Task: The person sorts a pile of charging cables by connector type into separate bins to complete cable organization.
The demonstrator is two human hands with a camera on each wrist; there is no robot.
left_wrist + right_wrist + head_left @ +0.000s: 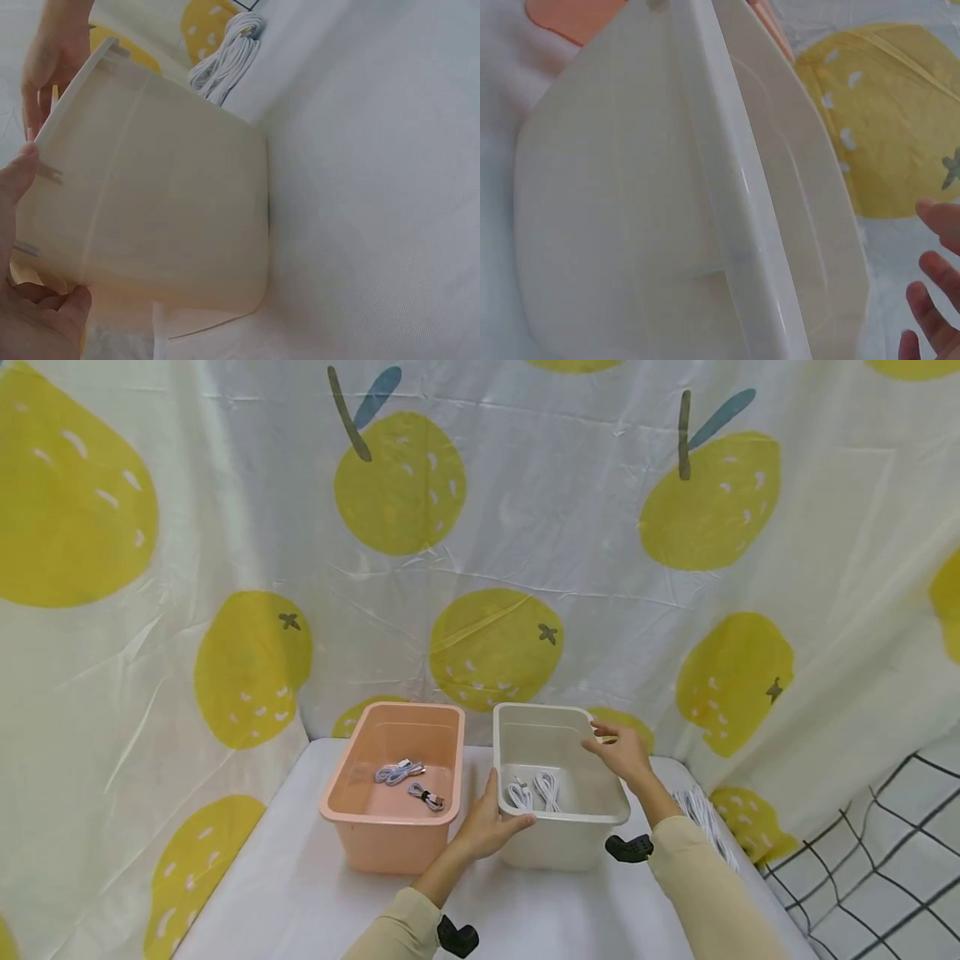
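A white plastic bin (pixel 564 843) stands on the table to the right of a peach bin (pixel 390 850). My left hand (pixel 487 828) grips the white bin's near left corner, with the thumb over the rim and the fingers on the outer wall (pixel 165 217). My right hand (pixel 619 753) hovers at the far right rim with relaxed fingers; in the right wrist view the fingers (pixel 934 296) are clear of the bin (pixel 727 210). Two white coiled cables (pixel 534 792) lie inside the white bin. Two greyish bundled cables (pixel 408 781) lie in the peach bin.
A bundle of white cables (pixel 701 814) lies on the white table (pixel 300 877) right of the bins, and shows in the left wrist view as the bundle (pixel 225 60). A fruit-print curtain (pixel 525 568) closes in the back and sides. A black wire grid (pixel 885 860) stands at the right.
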